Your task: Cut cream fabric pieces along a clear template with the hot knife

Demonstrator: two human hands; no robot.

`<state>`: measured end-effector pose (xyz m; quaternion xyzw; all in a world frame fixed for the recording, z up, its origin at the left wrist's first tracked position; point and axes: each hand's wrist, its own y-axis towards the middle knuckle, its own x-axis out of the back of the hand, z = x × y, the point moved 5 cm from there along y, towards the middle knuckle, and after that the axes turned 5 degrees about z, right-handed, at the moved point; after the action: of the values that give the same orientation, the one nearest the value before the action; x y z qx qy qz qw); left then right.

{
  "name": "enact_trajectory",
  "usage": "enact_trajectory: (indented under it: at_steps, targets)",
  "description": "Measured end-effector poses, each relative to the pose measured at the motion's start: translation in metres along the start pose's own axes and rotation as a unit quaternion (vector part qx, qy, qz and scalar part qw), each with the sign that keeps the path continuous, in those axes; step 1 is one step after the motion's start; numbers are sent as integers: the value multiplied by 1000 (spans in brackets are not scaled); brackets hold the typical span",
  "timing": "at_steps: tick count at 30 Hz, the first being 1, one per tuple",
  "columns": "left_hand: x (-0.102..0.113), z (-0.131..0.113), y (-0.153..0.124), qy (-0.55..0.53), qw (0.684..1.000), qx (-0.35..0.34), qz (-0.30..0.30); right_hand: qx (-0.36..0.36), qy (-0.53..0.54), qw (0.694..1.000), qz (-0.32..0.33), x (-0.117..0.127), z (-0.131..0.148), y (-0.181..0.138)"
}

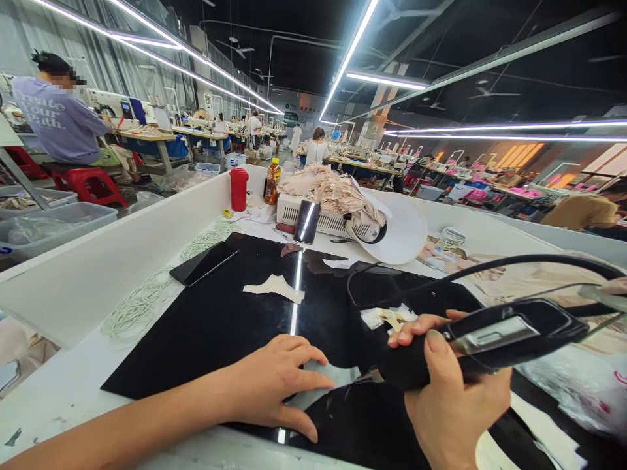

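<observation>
My left hand [284, 385] lies with fingers spread on a pale grey piece of material [345, 375] on the glossy black board [196, 339]. Wrapped round a black corded handheld tool [519, 329] is my right hand [450, 391]. The tool's narrow metal tip [372, 376] points left and meets the right end of the pale piece; whether it presses on it I cannot tell. Beyond the tool lie small cream scraps [386, 317]. Further off on the board is a cream cut piece [275, 288].
A dark phone [204, 263] and pale green cord coils [134, 307] lie at left. Behind stand a red cup [239, 189], a bottle [272, 181] and a white machine piled with beige fabric [328, 189]. Plastic bags [578, 378] lie right. A person [59, 117] sits beyond the left wall.
</observation>
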<state>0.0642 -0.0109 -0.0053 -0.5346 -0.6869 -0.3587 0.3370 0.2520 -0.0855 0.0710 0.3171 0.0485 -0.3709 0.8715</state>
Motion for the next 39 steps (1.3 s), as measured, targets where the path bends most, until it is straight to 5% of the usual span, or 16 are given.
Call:
enact_trajectory:
  at_steps: [34,39]
  targets:
    - [9,-4,-2,-36,999,37,13,-3,-38,999,-6,5,-11,0]
    - [13,2,-1,-88,990,110,-28,-21,-59,998,-13,5,-10,1]
